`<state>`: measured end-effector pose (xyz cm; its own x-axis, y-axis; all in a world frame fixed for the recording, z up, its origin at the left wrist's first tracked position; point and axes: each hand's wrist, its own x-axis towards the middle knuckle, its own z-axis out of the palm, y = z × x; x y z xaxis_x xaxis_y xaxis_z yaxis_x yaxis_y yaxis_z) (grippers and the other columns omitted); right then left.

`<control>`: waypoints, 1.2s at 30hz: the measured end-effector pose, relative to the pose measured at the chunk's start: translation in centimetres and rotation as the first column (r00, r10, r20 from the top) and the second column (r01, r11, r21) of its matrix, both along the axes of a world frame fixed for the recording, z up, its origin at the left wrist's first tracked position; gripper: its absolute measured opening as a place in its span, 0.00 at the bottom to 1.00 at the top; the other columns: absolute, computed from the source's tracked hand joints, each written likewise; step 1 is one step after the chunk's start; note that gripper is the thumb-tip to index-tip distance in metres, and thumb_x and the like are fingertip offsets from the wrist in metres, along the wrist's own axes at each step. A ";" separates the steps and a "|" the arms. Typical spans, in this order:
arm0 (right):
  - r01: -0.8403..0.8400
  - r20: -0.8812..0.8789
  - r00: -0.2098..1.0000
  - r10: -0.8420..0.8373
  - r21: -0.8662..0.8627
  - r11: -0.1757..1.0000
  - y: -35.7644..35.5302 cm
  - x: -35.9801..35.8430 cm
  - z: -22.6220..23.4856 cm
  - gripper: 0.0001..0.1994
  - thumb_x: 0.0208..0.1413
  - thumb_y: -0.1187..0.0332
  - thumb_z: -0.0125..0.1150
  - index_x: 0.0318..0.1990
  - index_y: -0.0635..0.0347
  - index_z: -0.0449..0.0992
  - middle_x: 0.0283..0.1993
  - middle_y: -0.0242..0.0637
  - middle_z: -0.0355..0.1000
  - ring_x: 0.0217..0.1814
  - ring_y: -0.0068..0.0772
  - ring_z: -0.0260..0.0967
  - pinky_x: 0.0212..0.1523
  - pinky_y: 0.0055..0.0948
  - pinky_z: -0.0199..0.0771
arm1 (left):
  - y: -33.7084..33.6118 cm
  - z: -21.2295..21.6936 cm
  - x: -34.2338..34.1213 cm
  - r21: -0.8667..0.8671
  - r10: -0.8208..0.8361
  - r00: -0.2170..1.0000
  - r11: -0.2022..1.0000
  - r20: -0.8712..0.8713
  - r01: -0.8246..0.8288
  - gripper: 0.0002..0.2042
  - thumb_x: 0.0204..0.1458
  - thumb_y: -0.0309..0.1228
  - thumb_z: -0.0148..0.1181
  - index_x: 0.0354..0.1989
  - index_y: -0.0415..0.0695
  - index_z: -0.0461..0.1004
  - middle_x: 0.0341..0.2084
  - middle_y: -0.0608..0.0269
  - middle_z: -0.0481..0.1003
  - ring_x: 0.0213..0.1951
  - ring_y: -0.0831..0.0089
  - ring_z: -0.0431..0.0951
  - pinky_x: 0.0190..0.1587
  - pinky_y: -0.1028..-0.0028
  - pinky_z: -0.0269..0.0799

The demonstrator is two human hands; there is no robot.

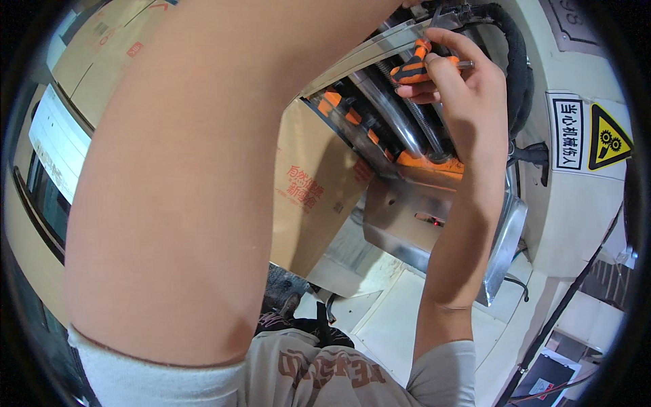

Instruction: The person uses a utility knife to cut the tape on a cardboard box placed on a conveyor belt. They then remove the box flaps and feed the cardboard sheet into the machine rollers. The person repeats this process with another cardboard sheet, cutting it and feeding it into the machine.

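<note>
My right hand reaches up into the machine with fingers curled around a screwdriver that has an orange and black handle. A short metal shaft shows beside the thumb, and a thin metal piece rises past the fingertips. Just beyond the hand are a shiny metal rod and a threaded rod. My left arm crosses the view from the lower left to the top. Only a bit of my left hand shows at the upper edge, so its fingers and anything in them are hidden.
Cardboard boxes stand below the rods and at the upper left. A bent metal chute sits under an orange machine part. A black cable sleeve runs down the pale housing at right, near a yellow warning sign.
</note>
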<state>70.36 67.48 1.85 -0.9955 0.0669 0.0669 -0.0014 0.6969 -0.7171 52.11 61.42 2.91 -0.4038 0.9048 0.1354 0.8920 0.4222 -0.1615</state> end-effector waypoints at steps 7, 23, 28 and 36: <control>-0.036 0.158 0.986 0.060 -0.151 0.988 0.1 -0.3 1.1 0.14 0.51 0.69 0.46 0.40 0.72 0.70 0.26 0.43 0.72 0.25 0.27 0.73 0.27 0.20 0.72 | 1.4 -0.7 -0.5 -0.028 -0.023 0.989 0.999 -0.144 0.019 0.19 0.35 0.35 0.61 0.41 0.51 0.71 0.43 0.64 0.70 0.53 0.67 0.62 0.55 0.58 0.53; -0.277 0.396 0.875 0.278 -0.062 0.959 1.7 -1.5 2.9 0.14 0.53 0.67 0.51 0.43 0.68 0.71 0.33 0.39 0.73 0.32 0.26 0.74 0.33 0.20 0.74 | -6.8 -18.3 8.7 0.813 0.011 0.996 0.577 0.085 -0.076 0.12 0.43 0.32 0.59 0.35 0.41 0.69 0.37 0.59 0.67 0.42 0.59 0.66 0.42 0.66 0.64; -0.645 0.619 0.758 0.204 0.667 0.374 -2.9 -2.8 6.3 0.16 0.47 0.67 0.51 0.44 0.60 0.72 0.28 0.44 0.72 0.36 0.30 0.73 0.35 0.26 0.71 | -9.8 -23.9 12.9 0.763 0.051 0.913 0.532 0.405 -0.368 0.09 0.46 0.31 0.56 0.32 0.40 0.70 0.33 0.56 0.69 0.39 0.58 0.68 0.41 0.66 0.65; -0.613 0.644 0.764 -0.035 0.709 -0.349 -7.2 -2.8 1.1 0.12 0.45 0.68 0.51 0.36 0.56 0.78 0.36 0.38 0.75 0.39 0.36 0.73 0.36 0.34 0.73 | -10.7 -30.9 23.9 0.623 0.001 0.665 0.349 0.747 -0.700 0.07 0.46 0.29 0.55 0.31 0.39 0.71 0.30 0.53 0.71 0.36 0.55 0.70 0.39 0.65 0.66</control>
